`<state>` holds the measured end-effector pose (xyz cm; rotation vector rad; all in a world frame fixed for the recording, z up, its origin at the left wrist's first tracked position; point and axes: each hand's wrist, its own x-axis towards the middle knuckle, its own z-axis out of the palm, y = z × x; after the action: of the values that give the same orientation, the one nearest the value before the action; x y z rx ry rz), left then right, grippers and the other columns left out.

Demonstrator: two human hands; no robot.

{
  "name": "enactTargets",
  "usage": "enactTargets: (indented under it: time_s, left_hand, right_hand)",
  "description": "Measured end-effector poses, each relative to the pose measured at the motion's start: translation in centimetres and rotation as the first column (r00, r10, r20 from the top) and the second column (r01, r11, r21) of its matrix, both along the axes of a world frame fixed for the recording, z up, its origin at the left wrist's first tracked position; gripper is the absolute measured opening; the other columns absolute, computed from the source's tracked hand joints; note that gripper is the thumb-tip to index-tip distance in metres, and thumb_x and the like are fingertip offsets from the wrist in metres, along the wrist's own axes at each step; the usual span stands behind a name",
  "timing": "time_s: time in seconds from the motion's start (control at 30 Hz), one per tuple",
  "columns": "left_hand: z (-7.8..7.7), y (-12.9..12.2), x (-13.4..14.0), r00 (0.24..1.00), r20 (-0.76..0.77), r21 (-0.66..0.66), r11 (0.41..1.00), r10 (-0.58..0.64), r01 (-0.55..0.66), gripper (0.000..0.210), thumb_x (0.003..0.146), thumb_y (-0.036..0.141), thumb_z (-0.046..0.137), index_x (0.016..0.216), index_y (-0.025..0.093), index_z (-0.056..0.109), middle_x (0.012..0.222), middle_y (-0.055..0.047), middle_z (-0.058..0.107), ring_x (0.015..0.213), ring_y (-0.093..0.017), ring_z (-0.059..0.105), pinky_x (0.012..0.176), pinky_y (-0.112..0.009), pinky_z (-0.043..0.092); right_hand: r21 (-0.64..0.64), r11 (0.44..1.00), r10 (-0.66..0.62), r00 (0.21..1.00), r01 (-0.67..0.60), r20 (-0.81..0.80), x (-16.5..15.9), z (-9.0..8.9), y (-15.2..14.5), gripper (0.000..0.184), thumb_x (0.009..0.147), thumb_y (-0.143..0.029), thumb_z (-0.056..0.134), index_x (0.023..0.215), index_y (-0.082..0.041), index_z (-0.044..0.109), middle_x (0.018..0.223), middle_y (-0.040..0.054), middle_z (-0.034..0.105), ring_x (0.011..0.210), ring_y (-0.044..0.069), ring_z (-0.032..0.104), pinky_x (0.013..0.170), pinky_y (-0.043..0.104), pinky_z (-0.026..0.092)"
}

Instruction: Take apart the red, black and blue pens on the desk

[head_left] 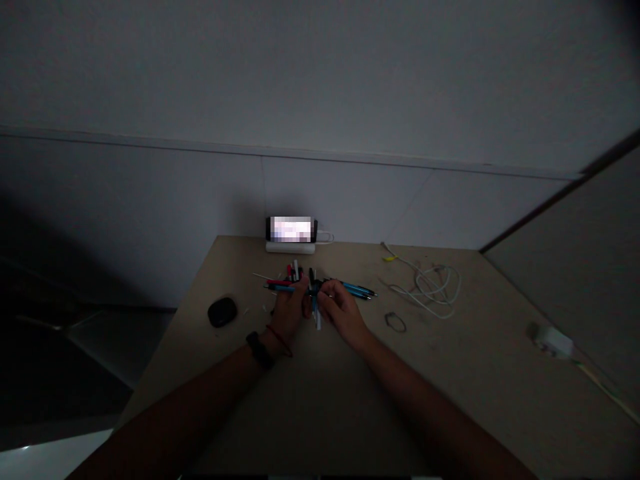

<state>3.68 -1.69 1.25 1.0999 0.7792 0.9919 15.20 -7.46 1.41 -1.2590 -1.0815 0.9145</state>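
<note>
Pens (320, 288) lie in a loose heap near the far middle of the worktop (310, 387), and both hands meet over them. The left hand (289, 312) rests on the heap with fingers curled around several barrels; the right hand (339, 308) pinches one pen, its pale end pointing down toward the person. They look light, stiff and smooth, likely to roll or slip, so a grip around the middle of the barrel seems safest. A phone (291, 230) stands behind, a black case (222, 311) to the left, a white cable (430, 287) and a small ring (395, 323) to the right.
</note>
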Motion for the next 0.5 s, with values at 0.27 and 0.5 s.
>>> enactTargets:
  time_s: [0.27, 0.5]
  left_hand:
    - [0.04, 0.15, -0.13, 0.998, -0.055, 0.032, 0.999, -0.006, 0.008, 0.057, 0.086, 0.063, 0.058, 0.050, 0.019, 0.048, 0.041, 0.004, 0.044, 0.039, -0.009, 0.042, 0.043, -0.023, 0.033]
    - [-0.01, 0.17, -0.12, 0.999, -0.043, 0.035, 0.999, -0.001, 0.002, 0.059, 0.085, 0.064, 0.058, 0.048, 0.020, 0.046, 0.041, 0.004, 0.043, 0.039, -0.008, 0.042, 0.044, -0.024, 0.033]
  right_hand:
    - [-0.008, 0.999, 0.053, 0.983, -0.052, 0.175, 0.22, 0.27, 0.02, 0.064, 0.088, -0.076, 0.043, 0.056, -0.021, 0.050, 0.050, -0.0023, 0.045, 0.046, 0.011, 0.040, 0.047, 0.026, 0.033]
    - [-0.011, 1.000, 0.021, 1.000, -0.021, 0.018, -0.17, 0.03, 0.00, 0.050, 0.078, -0.071, 0.065, 0.075, -0.023, 0.052, 0.053, -0.0074, 0.043, 0.044, 0.010, 0.034, 0.043, 0.024, 0.027]
